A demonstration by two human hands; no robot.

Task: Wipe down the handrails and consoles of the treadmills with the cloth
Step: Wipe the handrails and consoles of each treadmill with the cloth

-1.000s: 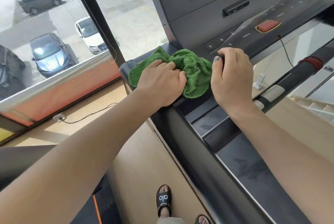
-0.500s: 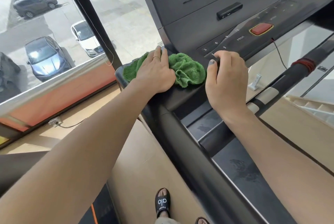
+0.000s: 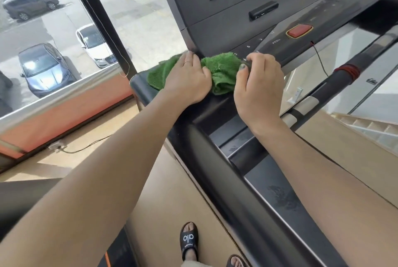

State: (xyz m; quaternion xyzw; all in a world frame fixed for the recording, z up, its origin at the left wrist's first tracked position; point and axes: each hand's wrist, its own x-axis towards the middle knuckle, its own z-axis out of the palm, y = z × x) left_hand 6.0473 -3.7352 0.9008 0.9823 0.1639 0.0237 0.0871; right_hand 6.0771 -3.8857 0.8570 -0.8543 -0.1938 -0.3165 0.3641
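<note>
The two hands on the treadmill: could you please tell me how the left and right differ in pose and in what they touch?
The left hand lies flat with straight fingers, pressing the green cloth onto the console's corner; the right hand has its fingers curled over the console edge. The left hand covers the cloth's middle; the right hand sits at the cloth's right end. Both rest palm down on the same treadmill.

Both bare arms reach up from the bottom of the frame toward the middle. The left hand (image 3: 189, 79) lies flat, palm down, fingers straight and close together — a thin ring shows on one finger. The right hand (image 3: 258, 85) sits just beside it, to the right, back of the hand up — its fingers are curled under, and the thumbnail is painted dark.
</note>
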